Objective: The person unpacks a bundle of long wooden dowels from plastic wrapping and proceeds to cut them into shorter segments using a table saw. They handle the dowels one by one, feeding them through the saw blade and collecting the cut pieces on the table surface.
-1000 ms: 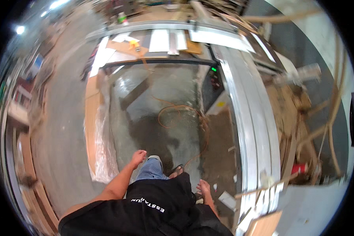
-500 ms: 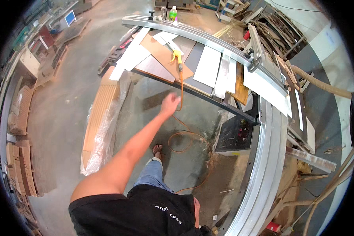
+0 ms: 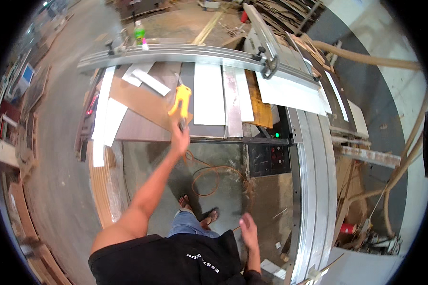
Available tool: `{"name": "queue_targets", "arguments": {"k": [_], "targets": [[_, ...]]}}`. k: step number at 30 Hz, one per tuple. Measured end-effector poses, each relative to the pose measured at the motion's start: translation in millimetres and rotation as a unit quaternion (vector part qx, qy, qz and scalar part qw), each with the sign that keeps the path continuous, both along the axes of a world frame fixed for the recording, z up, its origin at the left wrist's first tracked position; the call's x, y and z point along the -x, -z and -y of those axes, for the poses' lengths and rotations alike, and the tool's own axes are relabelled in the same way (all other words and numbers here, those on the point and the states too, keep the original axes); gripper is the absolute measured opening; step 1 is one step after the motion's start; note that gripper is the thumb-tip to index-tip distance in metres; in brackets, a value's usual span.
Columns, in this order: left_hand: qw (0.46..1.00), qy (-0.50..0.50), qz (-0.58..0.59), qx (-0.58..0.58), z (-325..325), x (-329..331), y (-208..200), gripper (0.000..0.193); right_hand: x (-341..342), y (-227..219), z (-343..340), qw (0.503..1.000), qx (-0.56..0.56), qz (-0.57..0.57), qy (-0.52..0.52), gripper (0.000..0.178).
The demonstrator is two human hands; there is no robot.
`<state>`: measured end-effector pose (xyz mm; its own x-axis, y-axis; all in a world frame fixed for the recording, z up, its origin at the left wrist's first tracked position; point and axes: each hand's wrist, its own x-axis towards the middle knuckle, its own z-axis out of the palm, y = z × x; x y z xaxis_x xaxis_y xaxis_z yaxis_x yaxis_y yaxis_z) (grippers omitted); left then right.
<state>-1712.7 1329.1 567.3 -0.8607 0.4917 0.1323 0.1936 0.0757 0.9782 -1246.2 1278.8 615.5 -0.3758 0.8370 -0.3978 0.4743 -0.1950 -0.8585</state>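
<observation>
A yellow air blow gun (image 3: 181,100) with a dark fitting at its lower end is over the sheets on the saw table. My left hand (image 3: 179,140) is closed around that lower end, with the nozzle pointing away from me. From beneath the hand an orange air hose (image 3: 205,191) drops and lies in loops on the floor. My right hand (image 3: 248,231) hangs low beside my body, its fingers loosely curled and apart, with nothing visible in them. Under the blow gun lies a brown board (image 3: 138,100), beside a white panel (image 3: 208,95).
A metal fence (image 3: 176,53) crosses the table's far side. A sliding metal rail (image 3: 316,190) runs along my right, beside a dark control panel (image 3: 269,160). A green bottle (image 3: 139,32) stands beyond the fence. Plastic-wrapped boards (image 3: 101,190) lie at left.
My left hand has reached forward and taken hold of the blow gun's lower end. My right hand has come into fuller view. The view has turned and moved closer to the table.
</observation>
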Motion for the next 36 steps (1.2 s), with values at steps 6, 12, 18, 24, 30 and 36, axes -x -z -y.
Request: {"name": "queue_targets", "arguments": {"k": [6,12,18,24,30,36], "targets": [[0.943,0.320,-0.053,0.075,77,-209,-84,0.051,152,-74,-96,0.953,0.040,-0.294,0.067,0.067],[0.850,0.524,-0.039,0.037,79,-215,-133,0.052,144,-178,-108,0.901,0.107,-0.412,-0.085,0.067],[0.623,0.602,-0.367,0.339,83,-223,28,0.048,104,-263,-102,0.845,0.021,0.183,-0.503,0.077],[0.547,0.683,-0.298,0.382,143,-234,157,0.045,-10,-175,-115,0.893,-0.110,0.435,-0.040,0.075],[0.546,0.688,-0.098,0.468,141,-190,189,0.059,-149,-149,-151,0.769,-0.240,0.458,0.376,0.065],[0.738,0.550,-0.037,0.390,128,-149,165,0.057,-245,-137,7,0.656,-0.098,0.542,0.516,0.072]]}}
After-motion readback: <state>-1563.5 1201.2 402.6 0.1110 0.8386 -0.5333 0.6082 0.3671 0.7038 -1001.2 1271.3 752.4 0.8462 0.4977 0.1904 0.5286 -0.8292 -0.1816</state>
